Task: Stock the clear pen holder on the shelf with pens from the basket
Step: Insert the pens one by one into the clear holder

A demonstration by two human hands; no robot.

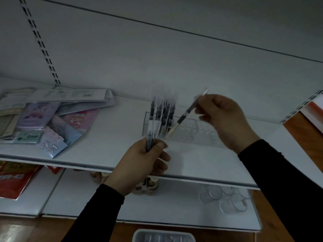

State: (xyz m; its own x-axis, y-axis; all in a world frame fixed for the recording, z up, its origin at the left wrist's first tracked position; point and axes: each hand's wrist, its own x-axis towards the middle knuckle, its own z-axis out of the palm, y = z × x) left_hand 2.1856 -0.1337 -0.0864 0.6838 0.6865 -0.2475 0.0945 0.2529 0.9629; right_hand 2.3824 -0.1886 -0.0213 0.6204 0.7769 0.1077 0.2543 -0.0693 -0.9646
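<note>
Fingers of the right hand (225, 119) pinch one slim pen (186, 114) near its upper end, tip dipping into the clear pen holder (201, 131) on the shelf (108, 137); left hand (139, 165), in front of the holder, clasps a bundle of pens (151, 135). They look light, stiff and smooth, so a mid-barrel pinch should steady them best; the holder's thin clear wall may slide if nudged.

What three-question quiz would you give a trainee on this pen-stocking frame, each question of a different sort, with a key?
1. True or false: the right hand holds a single pen slanting down toward the clear holder.
2. What does the left hand grip?
A. a bundle of pens
B. a packet
C. nothing
3. Fill in: the pens already standing in the holder are at its ____ end as the camera sees it.

Key
1. True; the lower tip is at the holder, beside the standing pens.
2. A; the bundle of pens sticks up from the fist, in front of the shelf.
3. Left.
</note>
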